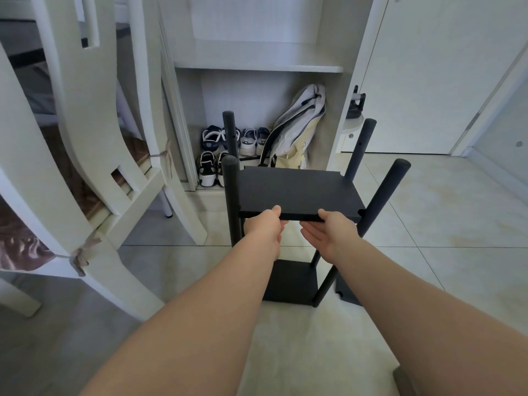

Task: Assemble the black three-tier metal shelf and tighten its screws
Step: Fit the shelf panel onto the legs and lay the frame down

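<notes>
Pinching the near edge of a flat black rectangular metal shelf panel (297, 192), your left hand (264, 228) and right hand (331, 234) each set a thumb on top with the fingers underneath. The right hand's fingers (310, 232) lie almost straight, palm up, beneath the edge.

You hold the panel roughly level, partway up among four black round metal posts: the front left post (231, 192), rear left post (230, 130), rear right post (360, 150) and front right post (390, 192). They rise from a black metal bottom tier (288, 281) standing on the pale tiled floor (428, 224).

From your grip, the panel lies straight ahead, reaching away from you toward the white open cabinet (257, 68). Its long axis runs left to right, along the edge you hold, and its short axis points away from you. Both hands sit near the middle of that edge, the left hand nearer the front left post and the right hand nearer the front right post.

The panel's near right corner sits against or just beside the front right post. Whether the left corners meet their posts cannot be told. A small hole shows on the rear right post.

The coming move looks like seating all four corners against the posts at matching holes, so the panel would need to stay level and square to the frame.

Another black metal panel (347, 292) lies on the floor just right of the bottom tier, partly hidden by your right forearm.
</notes>
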Motion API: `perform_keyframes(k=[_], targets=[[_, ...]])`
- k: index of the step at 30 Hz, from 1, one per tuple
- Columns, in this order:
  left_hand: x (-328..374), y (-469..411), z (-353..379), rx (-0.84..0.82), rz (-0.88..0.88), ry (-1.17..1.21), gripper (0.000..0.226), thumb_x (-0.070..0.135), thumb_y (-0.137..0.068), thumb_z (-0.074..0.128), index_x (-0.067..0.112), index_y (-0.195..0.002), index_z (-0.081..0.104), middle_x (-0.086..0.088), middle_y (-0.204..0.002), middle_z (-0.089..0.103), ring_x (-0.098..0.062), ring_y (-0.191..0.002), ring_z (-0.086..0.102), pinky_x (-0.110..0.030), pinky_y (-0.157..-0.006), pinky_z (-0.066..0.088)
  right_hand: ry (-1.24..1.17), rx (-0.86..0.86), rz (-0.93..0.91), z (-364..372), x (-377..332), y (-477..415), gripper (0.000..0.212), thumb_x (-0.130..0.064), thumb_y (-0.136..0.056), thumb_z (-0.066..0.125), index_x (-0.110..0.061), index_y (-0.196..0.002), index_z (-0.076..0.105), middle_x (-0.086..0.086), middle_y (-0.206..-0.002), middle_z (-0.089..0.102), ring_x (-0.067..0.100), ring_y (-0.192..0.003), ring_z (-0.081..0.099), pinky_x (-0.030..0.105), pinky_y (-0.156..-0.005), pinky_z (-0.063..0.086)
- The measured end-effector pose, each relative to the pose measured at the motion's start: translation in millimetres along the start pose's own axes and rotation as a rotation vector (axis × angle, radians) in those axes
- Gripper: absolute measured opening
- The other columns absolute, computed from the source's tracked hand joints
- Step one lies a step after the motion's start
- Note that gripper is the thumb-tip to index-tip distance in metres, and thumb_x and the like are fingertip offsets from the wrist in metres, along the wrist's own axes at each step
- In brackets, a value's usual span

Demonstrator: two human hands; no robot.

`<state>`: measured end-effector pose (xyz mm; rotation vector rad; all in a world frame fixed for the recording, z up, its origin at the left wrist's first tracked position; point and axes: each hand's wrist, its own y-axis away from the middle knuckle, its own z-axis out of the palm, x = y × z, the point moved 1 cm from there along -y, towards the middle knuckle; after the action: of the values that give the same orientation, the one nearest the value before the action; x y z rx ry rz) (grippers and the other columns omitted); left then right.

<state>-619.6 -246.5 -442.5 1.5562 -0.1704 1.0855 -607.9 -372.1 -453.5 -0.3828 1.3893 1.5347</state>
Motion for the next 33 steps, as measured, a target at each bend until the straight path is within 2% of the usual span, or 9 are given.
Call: perform_keyframes(k=[2,5,8,11,20,24,27,30,33], targets=[[-0.1,-3.7,0.3,0.009,-0.010,-0.017,0.024,0.031,-0.093,0.069,0.011,-0.103,0.059,-0.008,-0.114,0.072,-0.013,-0.088,0.058,-0.030,-0.092,0.053,-0.019,0.001,0.006,-1.2,4.3,-4.4,0.019,-0.009,-0.103,0.053,-0.004,-0.122,0.057,0.020,-0.106,0.071,0.027,-0.091,0.073,0.036,-0.072,0.060],[-3.1,-7.5,-1.1,0.006,-0.021,-0.012,0.021,0.030,-0.093,0.069,0.012,-0.093,0.057,-0.007,-0.110,0.073,-0.012,-0.084,0.058,-0.027,-0.088,0.052,-0.026,0.009,0.020,-1.1,10.7,-9.6,0.019,-0.011,-0.103,0.054,-0.006,-0.121,0.058,0.018,-0.104,0.073,0.026,-0.090,0.074,0.036,-0.072,0.060],[-8.9,-13.6,-2.9,-0.004,-0.016,-0.018,0.020,0.029,-0.094,0.067,0.012,-0.100,0.061,-0.006,-0.107,0.074,-0.013,-0.084,0.059,-0.026,-0.083,0.051,-0.035,0.010,0.032,-0.3,17.9,-14.0,0.018,-0.016,-0.102,0.059,-0.007,-0.119,0.059,0.016,-0.100,0.074,0.024,-0.086,0.075,0.036,-0.071,0.061],[-19.8,-20.6,-5.0,-0.008,-0.025,-0.009,0.019,0.030,-0.094,0.067,0.012,-0.096,0.061,-0.006,-0.102,0.075,-0.013,-0.082,0.060,-0.026,-0.082,0.052,-0.028,0.042,0.014,-3.6,27.2,-20.3,0.021,-0.018,-0.099,0.066,-0.005,-0.115,0.062,0.015,-0.097,0.075,0.023,-0.082,0.076,0.034,-0.072,0.063],[-72.8,-55.0,-13.3,0.027,-0.042,0.103,0.021,0.030,-0.094,0.068,0.014,-0.106,0.062,-0.001,-0.091,0.075,-0.010,-0.075,0.062,-0.025,-0.069,0.050,-0.006,0.134,0.032,-17.3,64.5,-39.6,0.016,-0.012,-0.097,0.066,-0.001,-0.109,0.063,0.015,-0.093,0.075,0.024,-0.080,0.076,0.033,-0.071,0.063],[-86.8,-66.5,-14.0,0.036,-0.040,0.121,0.033,0.029,-0.093,0.069,0.015,-0.121,0.060,0.000,-0.093,0.074,-0.011,-0.084,0.067,-0.031,-0.088,0.054,0.000,0.194,0.063,-20.1,77.0,-46.0,0.010,-0.012,-0.096,0.068,-0.006,-0.097,0.060,0.014,-0.090,0.075,0.023,-0.079,0.076,0.034,-0.071,0.064],[-91.4,-72.6,-16.1,0.025,-0.059,0.113,0.029,0.028,-0.093,0.070,0.014,-0.116,0.061,-0.001,-0.095,0.074,-0.012,-0.086,0.067,-0.030,-0.085,0.054,0.005,0.211,0.083,-21.9,83.6,-49.2,0.010,-0.012,-0.096,0.069,-0.006,-0.097,0.061,0.013,-0.087,0.076,0.022,-0.076,0.077,0.034,-0.070,0.064],[-93.9,-79.2,-18.0,0.022,-0.049,0.108,0.023,0.030,-0.092,0.070,0.014,-0.108,0.063,0.000,-0.091,0.075,-0.009,-0.080,0.068,-0.026,-0.073,0.051,0.000,0.201,0.073,-22.6,87.1,-52.3,0.009,-0.011,-0.096,0.068,-0.004,-0.099,0.062,0.013,-0.086,0.076,0.021,-0.074,0.077,0.033,-0.067,0.064],[-100.7,-84.0,-22.1,0.019,-0.038,0.072,0.029,0.044,-0.086,0.075,0.018,-0.092,0.062,0.004,-0.088,0.075,-0.010,-0.082,0.067,-0.027,-0.068,0.051,0.003,0.193,0.069,-21.7,87.4,-54.5,0.009,-0.011,-0.097,0.067,-0.004,-0.100,0.062,0.013,-0.085,0.076,0.021,-0.074,0.077,0.033,-0.069,0.064]])
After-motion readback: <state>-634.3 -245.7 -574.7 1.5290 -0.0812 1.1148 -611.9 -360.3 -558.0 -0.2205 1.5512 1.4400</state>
